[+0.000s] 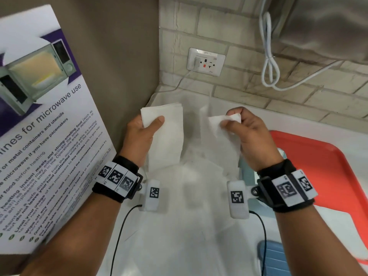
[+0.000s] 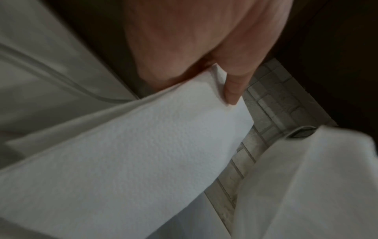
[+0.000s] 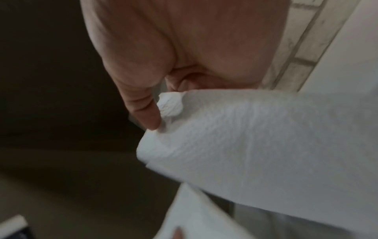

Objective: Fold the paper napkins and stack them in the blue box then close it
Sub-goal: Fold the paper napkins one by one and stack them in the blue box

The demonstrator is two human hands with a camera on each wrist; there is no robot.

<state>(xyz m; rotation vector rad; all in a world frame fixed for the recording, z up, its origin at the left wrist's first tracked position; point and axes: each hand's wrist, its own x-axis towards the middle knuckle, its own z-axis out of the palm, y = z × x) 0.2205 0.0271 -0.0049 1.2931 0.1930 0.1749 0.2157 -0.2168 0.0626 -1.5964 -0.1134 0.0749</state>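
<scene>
White countertop (image 1: 179,246) in a corner, pale brick-pattern wall (image 1: 249,22) behind. Large white-and-purple poster (image 1: 39,136) leans at left: microwave photo, big text "for microwave use", smaller lines partly readable, e.g. "or metal containers and utensils", "Maintain a safe distance from the microwave". Red plastic tray (image 1: 318,166) at right on the counter. Light blue box (image 1: 272,259) at bottom right, mostly hidden by the right forearm; open or closed, cannot tell. White wall socket (image 1: 206,61) with a plug in it, label unreadable; looped white cable (image 1: 268,62) hangs right of it. Left hand (image 1: 142,134) pinches a white paper napkin stack (image 1: 165,134) by its top corner, thumb on front. Right hand (image 1: 247,132) grips a single crumpled white paper napkin (image 1: 225,128), fingers curled round its top edge. Both napkins hang above the counter, hands apart.
</scene>
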